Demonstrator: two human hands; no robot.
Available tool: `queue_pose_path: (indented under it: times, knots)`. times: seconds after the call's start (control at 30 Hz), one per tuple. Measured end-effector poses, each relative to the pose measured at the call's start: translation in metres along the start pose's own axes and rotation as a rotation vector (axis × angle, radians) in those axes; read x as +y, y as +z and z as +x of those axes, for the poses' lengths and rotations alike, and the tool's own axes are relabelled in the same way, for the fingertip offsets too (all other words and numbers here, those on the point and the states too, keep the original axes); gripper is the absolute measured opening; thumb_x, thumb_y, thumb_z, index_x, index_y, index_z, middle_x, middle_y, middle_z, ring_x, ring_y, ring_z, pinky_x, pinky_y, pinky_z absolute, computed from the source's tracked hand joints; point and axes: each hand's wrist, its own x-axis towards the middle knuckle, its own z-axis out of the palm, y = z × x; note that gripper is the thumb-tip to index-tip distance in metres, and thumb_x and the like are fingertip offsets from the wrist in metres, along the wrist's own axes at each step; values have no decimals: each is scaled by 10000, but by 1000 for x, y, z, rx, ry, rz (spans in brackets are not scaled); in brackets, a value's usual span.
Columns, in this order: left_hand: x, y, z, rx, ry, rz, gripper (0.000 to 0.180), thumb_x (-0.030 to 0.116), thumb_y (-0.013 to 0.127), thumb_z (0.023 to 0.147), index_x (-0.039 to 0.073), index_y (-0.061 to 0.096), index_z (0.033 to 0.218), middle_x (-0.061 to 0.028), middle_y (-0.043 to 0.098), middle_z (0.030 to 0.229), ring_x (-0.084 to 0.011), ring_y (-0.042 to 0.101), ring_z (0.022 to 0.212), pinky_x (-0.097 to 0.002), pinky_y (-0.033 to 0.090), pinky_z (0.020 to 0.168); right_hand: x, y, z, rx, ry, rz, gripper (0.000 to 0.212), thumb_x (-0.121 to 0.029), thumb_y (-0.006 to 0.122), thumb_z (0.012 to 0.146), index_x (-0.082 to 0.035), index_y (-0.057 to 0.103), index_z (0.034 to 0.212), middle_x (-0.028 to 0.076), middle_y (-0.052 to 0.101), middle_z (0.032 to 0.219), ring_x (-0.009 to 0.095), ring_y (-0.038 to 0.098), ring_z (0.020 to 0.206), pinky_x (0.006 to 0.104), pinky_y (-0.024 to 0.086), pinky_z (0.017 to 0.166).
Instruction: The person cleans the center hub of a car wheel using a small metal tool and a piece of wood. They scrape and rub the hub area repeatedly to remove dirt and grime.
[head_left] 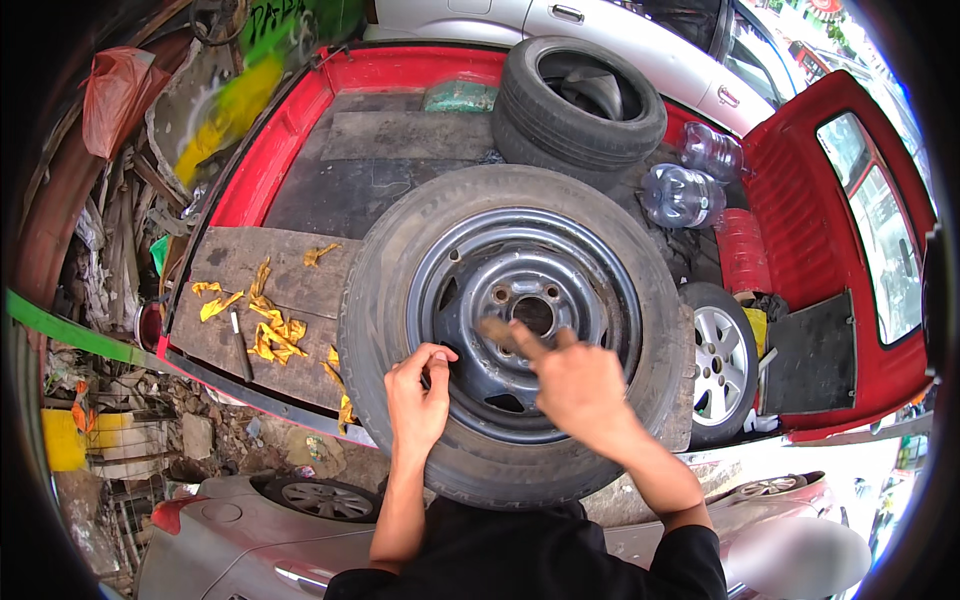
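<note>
Steel wheel — likely heavy, rigid; best held by the tyre. Right hand grips a blurred brown piece — left hand curled, grip unclear.

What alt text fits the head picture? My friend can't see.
A person's right hand is over the middle of a dark wheel, left hand near its rim; stacked tires sit behind, in a red truck bed. Yellow scraps lie left.

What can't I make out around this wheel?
Head view:
Brown elongated thing at the right hand: blurred, kind unclear.
Left hand: anything held is too small to tell.
Dark steel rim: part hidden by the right hand.
Lower black rubber tyre: mostly covered by the upper black tyre.
</note>
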Motion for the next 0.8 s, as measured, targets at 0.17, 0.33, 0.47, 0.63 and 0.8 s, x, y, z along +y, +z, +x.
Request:
queue_pose_path:
  times: [0.17,0.33,0.47,0.63,0.8]
  knots:
    - [-1,0,0,-14,-16,22,222,93,565,1039,0,733,928,-8,538,607,-53,497,566,-265,342,511,1,29,35,605,203,-88,687,-139,718,897,-266,523,1543,177,681,949,344,752,767,429,612,639]
    - [-2,-1,-1,1,22,-4,215,89,570,1034,-1,737,934,-6,540,599,-53,494,560,-267,342,509,16,19,26,411,-5,-21,555,-156,731,893,-283,648,1426,164,688,949,314,746,806,449,594,661]
    - [-2,-2,0,-30,-12,-18,210,85,571,1028,1,739,936,-8,546,596,-52,494,554,-267,342,508,23,-3,40,282,-14,-133,653,-72,705,815,-257,639,1438,192,707,993,332,742,949,483,553,949]
    - [-4,-2,1,-17,12,-12,205,87,576,1029,8,743,941,-8,548,594,-51,490,549,-262,339,507,65,17,79,473,-101,-98,591,-85,746,826,-340,709,1358,107,706,1018,291,656,1062,493,392,1093]
    - [-6,-1,0,-13,11,-8,205,89,582,1034,11,745,937,-6,562,611,-50,496,552,-260,345,506,106,20,97,434,-480,145,613,-43,756,823,-357,722,1348,59,683,1026,249,592,1143,505,333,1113]
